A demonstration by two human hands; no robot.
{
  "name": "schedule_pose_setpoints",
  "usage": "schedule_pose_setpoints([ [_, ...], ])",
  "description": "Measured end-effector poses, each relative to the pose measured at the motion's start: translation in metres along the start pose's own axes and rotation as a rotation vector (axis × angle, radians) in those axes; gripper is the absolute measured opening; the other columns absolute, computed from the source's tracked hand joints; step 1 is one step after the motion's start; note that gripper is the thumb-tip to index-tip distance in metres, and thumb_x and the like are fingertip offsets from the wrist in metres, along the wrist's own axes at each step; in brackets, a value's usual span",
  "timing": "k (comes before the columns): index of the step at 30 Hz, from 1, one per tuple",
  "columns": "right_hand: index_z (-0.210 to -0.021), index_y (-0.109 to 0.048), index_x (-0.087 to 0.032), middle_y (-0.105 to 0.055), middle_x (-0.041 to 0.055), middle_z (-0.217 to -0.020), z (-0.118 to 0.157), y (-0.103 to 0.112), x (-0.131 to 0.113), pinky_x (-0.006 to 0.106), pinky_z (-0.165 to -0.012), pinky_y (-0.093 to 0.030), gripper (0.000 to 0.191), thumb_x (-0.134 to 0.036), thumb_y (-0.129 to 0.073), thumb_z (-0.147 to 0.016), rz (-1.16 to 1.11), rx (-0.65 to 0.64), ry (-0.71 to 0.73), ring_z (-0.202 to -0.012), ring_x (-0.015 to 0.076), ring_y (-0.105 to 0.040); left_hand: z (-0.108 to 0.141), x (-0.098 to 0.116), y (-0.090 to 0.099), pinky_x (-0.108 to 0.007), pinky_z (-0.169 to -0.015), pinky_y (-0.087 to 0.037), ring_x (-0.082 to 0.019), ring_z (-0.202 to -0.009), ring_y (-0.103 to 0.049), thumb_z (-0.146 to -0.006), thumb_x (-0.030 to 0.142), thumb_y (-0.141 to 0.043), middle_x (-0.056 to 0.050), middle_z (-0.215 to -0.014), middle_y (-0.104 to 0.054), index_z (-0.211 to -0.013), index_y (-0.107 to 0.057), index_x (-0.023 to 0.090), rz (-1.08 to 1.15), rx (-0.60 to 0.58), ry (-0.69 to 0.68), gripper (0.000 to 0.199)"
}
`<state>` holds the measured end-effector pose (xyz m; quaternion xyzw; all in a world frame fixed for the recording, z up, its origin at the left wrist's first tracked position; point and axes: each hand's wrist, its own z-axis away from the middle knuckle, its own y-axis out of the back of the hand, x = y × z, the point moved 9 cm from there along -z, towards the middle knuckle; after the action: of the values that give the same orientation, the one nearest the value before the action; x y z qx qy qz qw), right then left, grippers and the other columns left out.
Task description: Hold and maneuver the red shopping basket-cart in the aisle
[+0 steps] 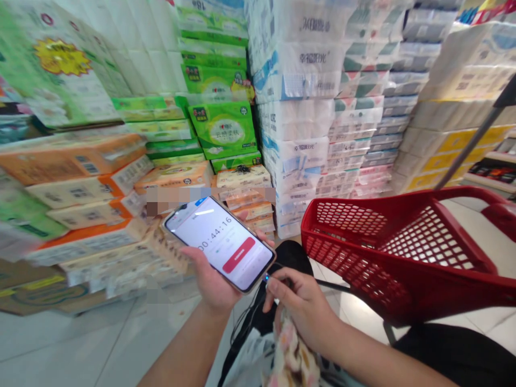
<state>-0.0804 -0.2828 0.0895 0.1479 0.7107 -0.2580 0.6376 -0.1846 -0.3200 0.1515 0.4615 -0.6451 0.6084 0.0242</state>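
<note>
My left hand is wrapped round a smartphone, thumb along its near side and fingertips showing at the far edge. The lit screen reads 00:44:16 above a red button. At the phone's lower right corner, my right hand pinches a small cable plug with a blue light on it. Whether the plug sits in the phone's port cannot be made out. Dark thin cable runs down beside my lap. A patterned cloth hangs just below my right hand.
A red shopping basket cart stands close at my right. Orange tissue packs are piled low on the left, with green tissue packs behind. Tall stacks of white paper packs rise ahead. Pale floor tiles show at lower left.
</note>
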Motion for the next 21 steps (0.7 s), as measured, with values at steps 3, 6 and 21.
schedule_pose_setpoints([
  [3, -0.075, -0.060, -0.017, -0.065, -0.0006, -0.064, 0.001, 0.001, 0.005, 0.020, -0.050, -0.042, 0.038, -0.054, -0.061, -0.084, -0.017, 0.011, -0.019, -0.047, 0.0082, -0.053, 0.000, -0.005, 0.002, -0.048, -0.078, -0.057, -0.030, -0.086, -0.068, -0.065, 0.086, -0.045, -0.011, -0.091, -0.071, -0.125, -0.056, 0.019, 0.007, 0.003, 0.003, 0.091],
  [6, -0.074, -0.059, -0.017, -0.065, -0.0002, -0.063, -0.003, 0.004, 0.009, 0.020, -0.052, -0.043, 0.039, -0.055, -0.062, -0.083, -0.011, 0.019, -0.016, -0.049, 0.0086, -0.054, -0.002, -0.012, 0.004, -0.050, -0.080, -0.056, -0.031, -0.088, -0.068, -0.064, 0.087, -0.044, -0.012, -0.092, -0.071, -0.126, -0.056, 0.018, -0.002, 0.011, 0.023, 0.093],
  [21, -0.115, -0.068, -0.016, -0.062, 0.0148, -0.125, 0.024, 0.183, 0.114, 0.041, -0.104, -0.037, 0.048, -0.037, -0.074, -0.072, 0.597, -0.014, -0.395, -0.120, 0.0312, -0.054, -0.015, -0.041, 0.115, -0.051, -0.078, -0.057, -0.032, -0.086, -0.070, -0.076, 0.078, -0.031, -0.019, -0.106, -0.069, -0.126, -0.055, 0.016, -0.153, 0.134, 0.300, 0.083],
])
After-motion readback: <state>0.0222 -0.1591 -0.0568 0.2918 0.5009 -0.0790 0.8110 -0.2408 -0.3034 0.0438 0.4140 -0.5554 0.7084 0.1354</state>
